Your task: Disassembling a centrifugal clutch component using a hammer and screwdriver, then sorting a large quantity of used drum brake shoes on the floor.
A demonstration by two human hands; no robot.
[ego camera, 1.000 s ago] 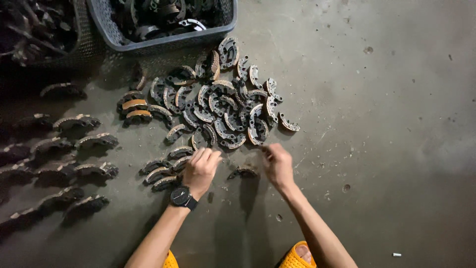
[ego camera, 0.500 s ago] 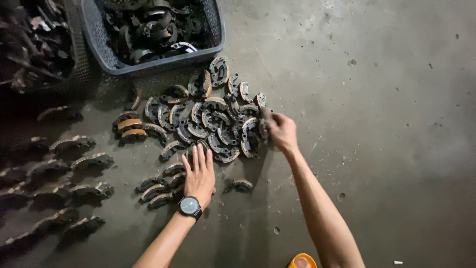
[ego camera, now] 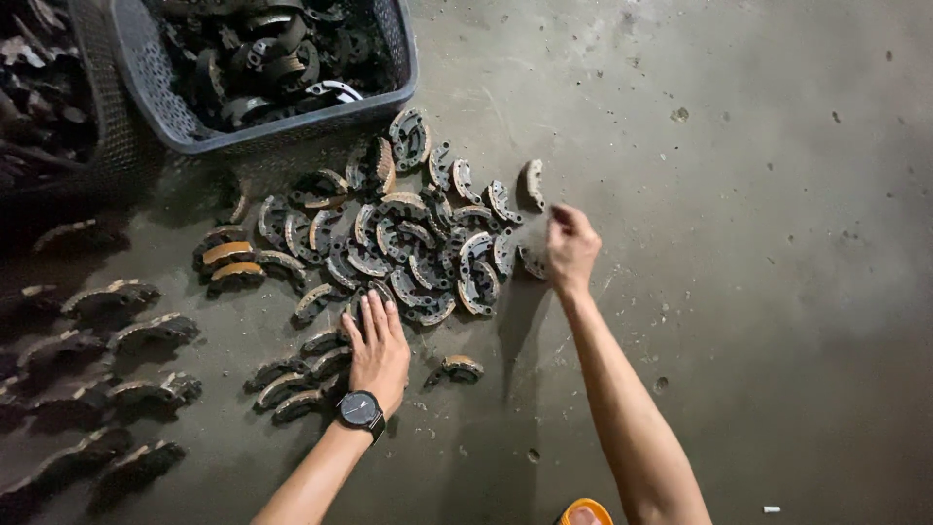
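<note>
Lying scattered in a loose pile on the grey concrete floor (ego camera: 758,224): curved, dark metal brake shoes with tan friction linings (ego camera: 418,243). Sitting apart below the pile: a single curved shoe (ego camera: 459,367). Standing at the top: a grey plastic mesh basket (ego camera: 403,83) holding more dark parts.

Resting flat, fingers together and extended, at the pile's lower edge: left hand (ego camera: 377,352), wearing a black wristwatch (ego camera: 360,409). Hovering at the pile's right edge, fingers curled loosely, seemingly holding nothing: right hand (ego camera: 570,245), near a pale curved shoe (ego camera: 534,185).

Likely handling as stiff, fairly heavy, gritty pieces; best gripping across the arc, thumb on the inner web, fingers on the lining.
</note>
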